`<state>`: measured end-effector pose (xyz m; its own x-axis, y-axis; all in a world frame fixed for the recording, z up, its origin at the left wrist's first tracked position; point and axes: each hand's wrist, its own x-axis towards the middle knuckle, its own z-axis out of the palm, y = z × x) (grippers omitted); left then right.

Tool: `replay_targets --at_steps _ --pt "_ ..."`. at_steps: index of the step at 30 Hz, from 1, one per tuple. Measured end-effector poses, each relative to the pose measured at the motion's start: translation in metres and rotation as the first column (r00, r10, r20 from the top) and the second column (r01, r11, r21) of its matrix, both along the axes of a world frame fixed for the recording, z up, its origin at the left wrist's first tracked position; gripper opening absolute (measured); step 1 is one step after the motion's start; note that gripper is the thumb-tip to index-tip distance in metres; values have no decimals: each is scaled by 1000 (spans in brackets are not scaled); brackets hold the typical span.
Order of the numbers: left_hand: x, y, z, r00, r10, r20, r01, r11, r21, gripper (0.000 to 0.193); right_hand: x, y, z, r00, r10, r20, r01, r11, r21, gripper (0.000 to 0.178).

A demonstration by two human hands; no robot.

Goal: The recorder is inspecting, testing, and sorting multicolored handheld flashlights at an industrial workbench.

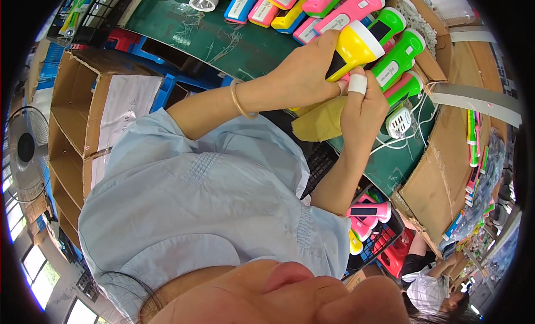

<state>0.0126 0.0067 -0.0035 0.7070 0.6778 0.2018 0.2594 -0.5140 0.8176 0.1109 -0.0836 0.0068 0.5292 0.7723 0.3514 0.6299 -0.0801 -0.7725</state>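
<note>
Across the broad green tabletop [245,62] lies a row of pink, green, blue and yellow plastic flashlights [345,13], and over its near edge is the yellow-and-black plastic flashlight [355,45], white-rimmed, with the left hand's [306,70] grip wrapped round it! The right hand [365,109] meets its underside; I can't tell how tightly. Looks like close two-handed work, calling for a steady left hold. White paper sheet [128,104], small white stickers [386,74]: writing on both, too unclear to read.
</note>
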Motion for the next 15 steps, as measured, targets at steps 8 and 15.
replay_targets --at_steps 8,15 --pt "-8 39 7 940 -82 331 244 842 -482 52 -6 -45 18 932 -363 2 346 889 298 28" --pt "1 10 6 633 23 774 710 382 -592 57 -27 -34 -7 809 58 -584 -108 993 -51 41"
